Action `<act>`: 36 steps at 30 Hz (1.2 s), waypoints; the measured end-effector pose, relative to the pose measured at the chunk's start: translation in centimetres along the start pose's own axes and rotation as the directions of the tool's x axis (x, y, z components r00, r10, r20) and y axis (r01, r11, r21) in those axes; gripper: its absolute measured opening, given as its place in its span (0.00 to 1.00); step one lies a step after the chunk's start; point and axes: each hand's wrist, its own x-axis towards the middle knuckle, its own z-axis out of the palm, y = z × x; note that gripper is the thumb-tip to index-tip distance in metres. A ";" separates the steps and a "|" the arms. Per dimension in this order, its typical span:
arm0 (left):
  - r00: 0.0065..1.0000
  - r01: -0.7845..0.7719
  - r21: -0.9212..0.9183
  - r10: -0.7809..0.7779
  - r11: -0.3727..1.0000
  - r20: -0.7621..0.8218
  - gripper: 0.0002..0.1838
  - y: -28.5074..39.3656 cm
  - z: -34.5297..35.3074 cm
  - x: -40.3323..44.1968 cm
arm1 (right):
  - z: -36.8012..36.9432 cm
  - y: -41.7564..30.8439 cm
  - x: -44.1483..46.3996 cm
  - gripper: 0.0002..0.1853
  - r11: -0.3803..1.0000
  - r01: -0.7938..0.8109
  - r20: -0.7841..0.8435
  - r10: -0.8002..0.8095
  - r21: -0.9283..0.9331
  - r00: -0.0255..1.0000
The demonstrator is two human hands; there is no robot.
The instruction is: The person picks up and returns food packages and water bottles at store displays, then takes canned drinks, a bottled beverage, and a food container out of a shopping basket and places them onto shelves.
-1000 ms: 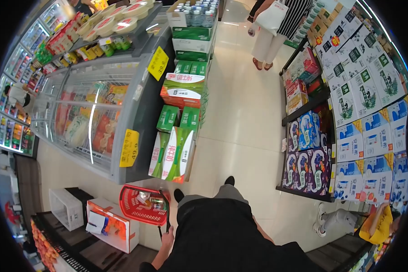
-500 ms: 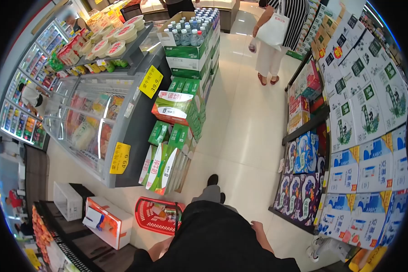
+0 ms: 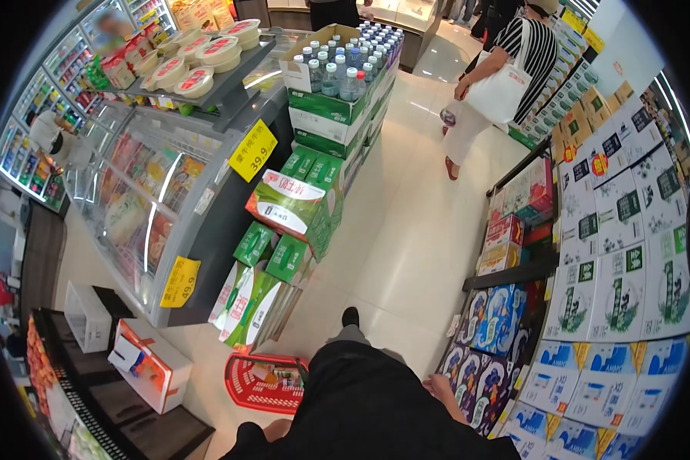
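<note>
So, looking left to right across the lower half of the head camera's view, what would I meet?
White bin, orange-and-white box, red basket, black shoe, right hand, blue-and-white cartons.

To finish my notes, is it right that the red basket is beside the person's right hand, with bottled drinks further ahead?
Not quite: in the head view, the red basket is beside the person's left hand; the bottled drinks are further ahead.
</note>
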 end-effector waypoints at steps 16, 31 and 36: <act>0.995 -0.012 -0.037 0.009 0.999 -0.095 0.21 7.8 14.0 7.3 | -1.0 -26.1 8.8 0.09 0.971 0.071 0.070 -0.056 -0.229 0.996; 0.757 -0.429 -0.253 0.192 0.867 -0.625 0.11 39.1 40.4 -2.6 | -14.3 -45.6 20.5 0.05 0.974 0.110 0.135 -0.084 -0.197 0.987; 0.665 -0.611 -0.329 0.241 0.719 -0.707 0.13 44.3 41.9 -0.7 | -15.6 -49.1 23.1 0.12 0.979 0.053 0.150 -0.024 -0.197 0.988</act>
